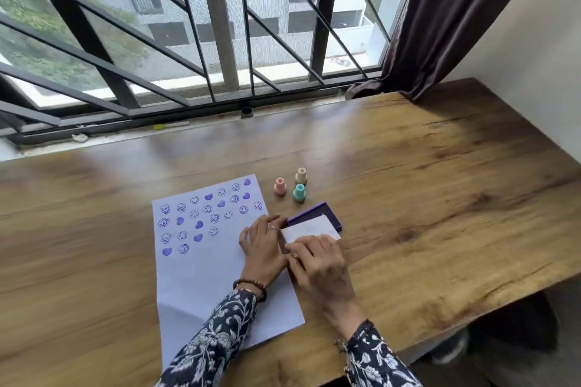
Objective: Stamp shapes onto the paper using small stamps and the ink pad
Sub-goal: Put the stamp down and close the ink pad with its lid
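Observation:
A white sheet of paper [201, 276] lies on the wooden table [424, 198], its upper half covered with purple smiley and heart prints. To its right sits the purple ink pad [314, 213] with a white lid [309, 229] tilted over it. My right hand [317, 264] grips the lid's near edge. My left hand [262, 248] lies flat on the paper's right edge, fingertips against the pad's left side. Three small stamps stand upright just beyond the pad: pink [279, 186], beige [301, 176] and teal [299, 192]. Neither hand holds a stamp.
A barred window [188, 56] runs along the table's far edge, with a small dark cap [246, 111] on the sill. A dark curtain [440, 25] hangs at the back right. The table's right edge drops off near the wall.

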Demonstrator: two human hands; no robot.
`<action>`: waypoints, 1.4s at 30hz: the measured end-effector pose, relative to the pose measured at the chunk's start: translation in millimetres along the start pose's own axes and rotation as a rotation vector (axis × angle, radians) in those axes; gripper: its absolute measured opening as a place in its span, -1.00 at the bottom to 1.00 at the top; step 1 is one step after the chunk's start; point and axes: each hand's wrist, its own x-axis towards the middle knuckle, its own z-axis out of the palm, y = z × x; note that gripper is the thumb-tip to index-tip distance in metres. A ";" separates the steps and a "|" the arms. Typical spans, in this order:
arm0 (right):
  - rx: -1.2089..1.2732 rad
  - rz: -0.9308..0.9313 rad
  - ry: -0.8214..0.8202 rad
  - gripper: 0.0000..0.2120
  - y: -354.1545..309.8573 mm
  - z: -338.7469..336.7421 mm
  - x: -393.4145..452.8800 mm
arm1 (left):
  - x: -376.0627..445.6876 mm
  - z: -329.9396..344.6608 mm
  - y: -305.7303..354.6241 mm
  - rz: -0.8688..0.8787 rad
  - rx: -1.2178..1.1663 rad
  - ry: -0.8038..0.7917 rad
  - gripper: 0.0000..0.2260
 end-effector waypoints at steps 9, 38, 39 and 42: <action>0.164 0.621 -0.196 -0.52 4.5 0.3 10.3 | -2.3 1.5 -1.6 0.024 0.011 0.002 -0.46; 0.300 0.700 -0.323 -0.36 28.7 -1.3 30.0 | -4.0 7.0 -1.1 0.009 0.018 0.047 -0.42; 0.308 0.705 -0.322 -0.35 29.4 -0.8 31.0 | -4.1 6.9 -0.8 0.009 0.019 0.050 -0.42; 0.322 0.710 -0.327 -0.31 31.8 0.9 34.1 | -4.2 6.4 -0.1 0.006 0.020 0.049 -0.44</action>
